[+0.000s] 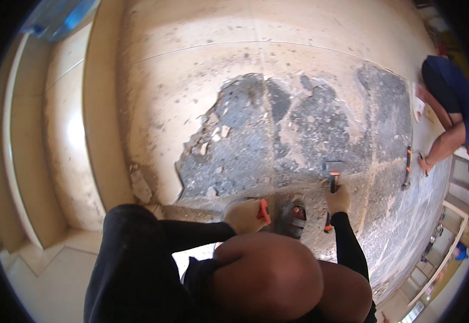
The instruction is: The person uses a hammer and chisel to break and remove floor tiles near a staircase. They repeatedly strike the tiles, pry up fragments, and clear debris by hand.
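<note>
My left hand (241,217), in a pale work glove, is closed around a tool with an orange-red grip (264,212); the tool's working end cannot be made out. To its right, my gloved right hand (339,199) grips a hammer (332,166) by its black and orange handle. The hammer head is over the rough grey patch of floor (320,126), where the beige tile surface is broken off. Between my hands is my sandalled foot (297,212). Loose tile chips (213,136) lie on the left part of the grey patch.
Beige steps (102,107) rise along the left side. At the right another person (450,102) bends low, one hand (424,163) at the floor near a second hammer (407,168). Beige tiles (202,32) extend beyond the broken edge. Clear blue plastic (57,21) is at upper left.
</note>
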### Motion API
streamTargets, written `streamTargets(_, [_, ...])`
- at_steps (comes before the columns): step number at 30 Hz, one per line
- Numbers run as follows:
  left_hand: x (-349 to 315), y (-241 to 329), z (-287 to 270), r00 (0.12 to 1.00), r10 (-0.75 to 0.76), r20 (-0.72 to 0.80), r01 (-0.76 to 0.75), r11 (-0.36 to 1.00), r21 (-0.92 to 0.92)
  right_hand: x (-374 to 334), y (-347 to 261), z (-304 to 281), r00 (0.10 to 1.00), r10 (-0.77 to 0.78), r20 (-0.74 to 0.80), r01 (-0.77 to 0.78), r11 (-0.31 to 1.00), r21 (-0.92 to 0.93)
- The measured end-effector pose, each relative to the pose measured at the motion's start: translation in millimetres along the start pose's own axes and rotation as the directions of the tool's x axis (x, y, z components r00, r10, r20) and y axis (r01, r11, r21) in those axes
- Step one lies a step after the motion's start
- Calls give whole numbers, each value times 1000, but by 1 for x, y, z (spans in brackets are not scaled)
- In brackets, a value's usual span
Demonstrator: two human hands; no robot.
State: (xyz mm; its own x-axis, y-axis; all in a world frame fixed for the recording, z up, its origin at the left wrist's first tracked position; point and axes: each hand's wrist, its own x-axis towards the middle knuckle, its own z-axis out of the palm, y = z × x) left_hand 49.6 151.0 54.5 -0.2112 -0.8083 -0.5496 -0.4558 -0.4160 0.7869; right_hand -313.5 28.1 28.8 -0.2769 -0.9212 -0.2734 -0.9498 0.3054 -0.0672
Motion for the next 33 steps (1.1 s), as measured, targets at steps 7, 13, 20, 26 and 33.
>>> streamTargets(7, [6,4,-1,999,41,23,-45,983,180,-22,-33,-37,900,247,359,-411,753,513])
streamTargets(13, [2,8,-2,996,-18,82,-2,971,240,-45,-62,-46,871,69,487,-388,705,594])
streamTargets(20, [-3,5,3,996,37,-86,-13,964,265,-24,-115,-33,678,-303,669,-499,478,723])
streamTargets(26, [-30,44,-44,992,127,-20,-110,921,373,-37,-142,-3,523,-443,728,-671,313,672])
streamTargets(33, [-44,108,-91,866,438,242,-459,503,732,-41,-142,22,540,-406,737,-691,287,664])
